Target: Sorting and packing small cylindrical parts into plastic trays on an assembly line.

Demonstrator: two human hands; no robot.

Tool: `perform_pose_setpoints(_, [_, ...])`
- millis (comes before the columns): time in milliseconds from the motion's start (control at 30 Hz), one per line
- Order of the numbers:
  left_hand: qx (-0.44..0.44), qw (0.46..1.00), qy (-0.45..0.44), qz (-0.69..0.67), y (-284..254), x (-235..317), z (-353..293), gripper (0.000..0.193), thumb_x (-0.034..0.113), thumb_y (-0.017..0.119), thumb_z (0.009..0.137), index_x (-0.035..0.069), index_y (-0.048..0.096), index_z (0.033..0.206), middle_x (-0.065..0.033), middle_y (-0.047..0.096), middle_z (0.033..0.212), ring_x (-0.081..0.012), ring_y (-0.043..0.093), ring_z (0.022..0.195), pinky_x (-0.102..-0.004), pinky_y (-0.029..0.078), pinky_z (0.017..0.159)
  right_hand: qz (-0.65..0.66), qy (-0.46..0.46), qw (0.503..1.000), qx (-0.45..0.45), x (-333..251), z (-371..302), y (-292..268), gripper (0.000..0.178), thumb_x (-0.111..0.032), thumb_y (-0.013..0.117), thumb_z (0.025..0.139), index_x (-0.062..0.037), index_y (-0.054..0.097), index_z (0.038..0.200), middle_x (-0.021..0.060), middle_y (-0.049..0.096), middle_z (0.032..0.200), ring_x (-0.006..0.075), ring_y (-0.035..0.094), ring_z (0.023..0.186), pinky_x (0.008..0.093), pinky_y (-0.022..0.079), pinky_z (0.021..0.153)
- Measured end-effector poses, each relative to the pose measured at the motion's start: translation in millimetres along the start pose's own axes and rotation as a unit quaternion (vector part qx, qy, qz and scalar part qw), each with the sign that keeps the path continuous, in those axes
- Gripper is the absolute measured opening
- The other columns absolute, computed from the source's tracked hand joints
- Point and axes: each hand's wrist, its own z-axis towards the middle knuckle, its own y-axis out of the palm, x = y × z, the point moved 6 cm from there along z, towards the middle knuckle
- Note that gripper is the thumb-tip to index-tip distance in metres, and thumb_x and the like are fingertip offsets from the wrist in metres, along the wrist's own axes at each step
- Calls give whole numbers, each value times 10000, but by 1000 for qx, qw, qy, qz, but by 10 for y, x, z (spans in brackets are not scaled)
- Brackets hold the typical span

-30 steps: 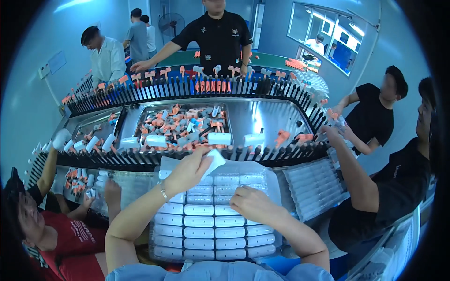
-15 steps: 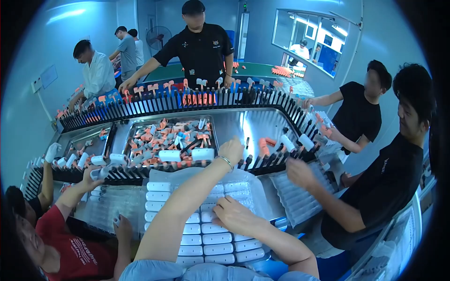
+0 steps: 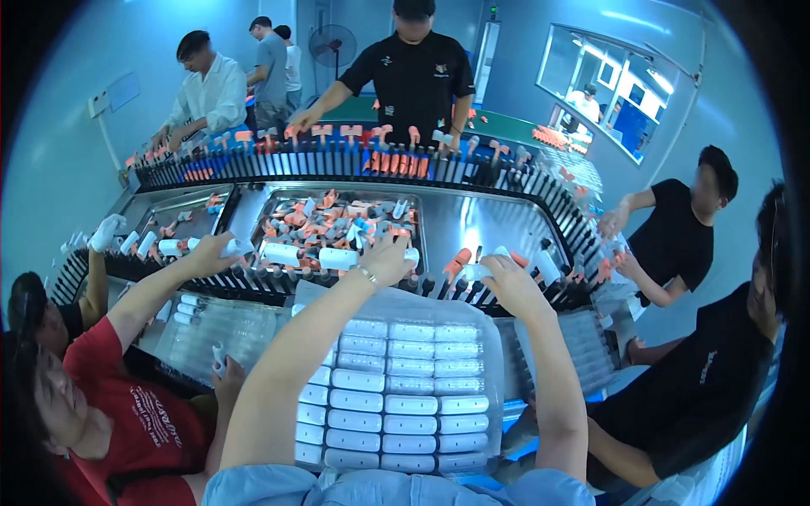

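Observation:
My left hand reaches over the near row of black uprights, its fingers bent around a white rounded casing, one end of which shows. To the right, my right hand grips another white casing at the same row. A third white casing rests on the uprights just left of my left hand. Between my forearms lies a clear plastic tray with columns of similar white casings; my left forearm hides part of its left side.
Beyond the row, a metal tray holds a heap of orange and grey parts. Black uprights ring the table. A co-worker in red reaches in from the left; others stand right and across. More plastic trays flank mine.
My right hand has gone from the casings in the tray up to the row and now holds a casing there. My left hand has moved slightly left along the row. The view has shifted.

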Motion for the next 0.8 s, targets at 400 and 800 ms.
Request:
perform_pose_setpoints(400, [88,978,63,-180,-1054,-826,-1496,208,135,577,806,38,574,990,-141,569,929,-310,564,859,-375,460,744,-51,-68,989,-122,-691,1085,1018,214,-211,557,818,-18,551,910,149,618,824,301,604,820,388,486,718])
perform_pose_setpoints(800, [59,987,125,-87,-869,-828,-1623,225,154,655,697,39,615,886,-82,535,894,-253,508,905,-350,430,797,52,-159,984,-65,-1609,854,783,193,-183,531,795,-19,581,884,127,574,869,303,580,862,419,477,714])
